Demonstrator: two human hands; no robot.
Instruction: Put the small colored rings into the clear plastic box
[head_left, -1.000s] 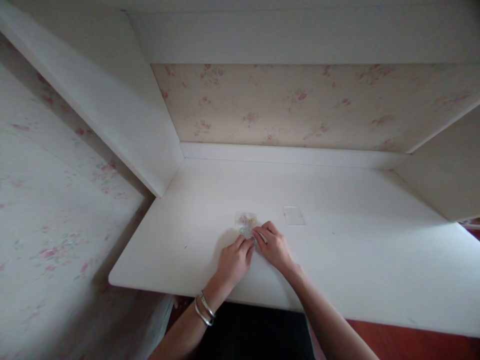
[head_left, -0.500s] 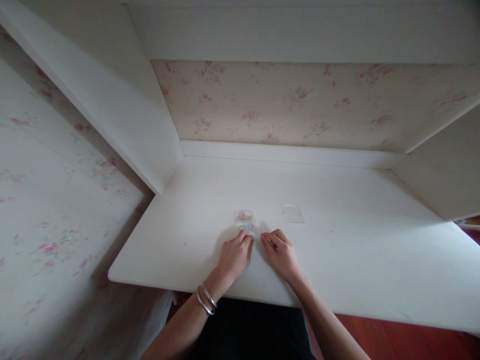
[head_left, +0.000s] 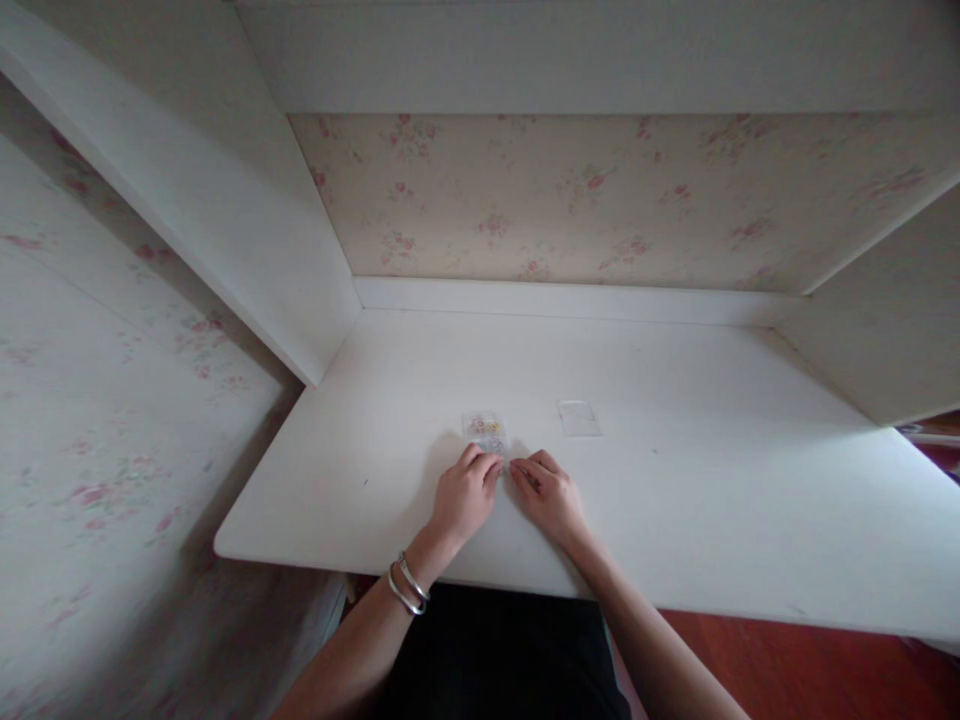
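Observation:
A small clear plastic case (head_left: pixel 480 420) with several tiny coloured pieces in it lies on the white desk. My left hand (head_left: pixel 463 492) bends over the near end of this case, thumb and fingers pinched together; its fingertips cover that end, and what they grip is too small to tell. Just to the right, my right hand (head_left: pixel 550 492) rests low over the desk with its fingers curled into a pinch, close to the left fingertips. Whatever sits in the right pinch cannot be made out.
A flat clear plastic lid (head_left: pixel 579 419) lies on the desk (head_left: pixel 712 520) beyond my right hand. Side panels (head_left: pixel 300 330) and a back ledge (head_left: pixel 570 301) bound the desktop. Its rounded front-left corner (head_left: pixel 223 545) shows at the left.
My right hand has come slightly nearer to my left fingertips. Both hands stay pinched by the case. The whole view has shifted a little.

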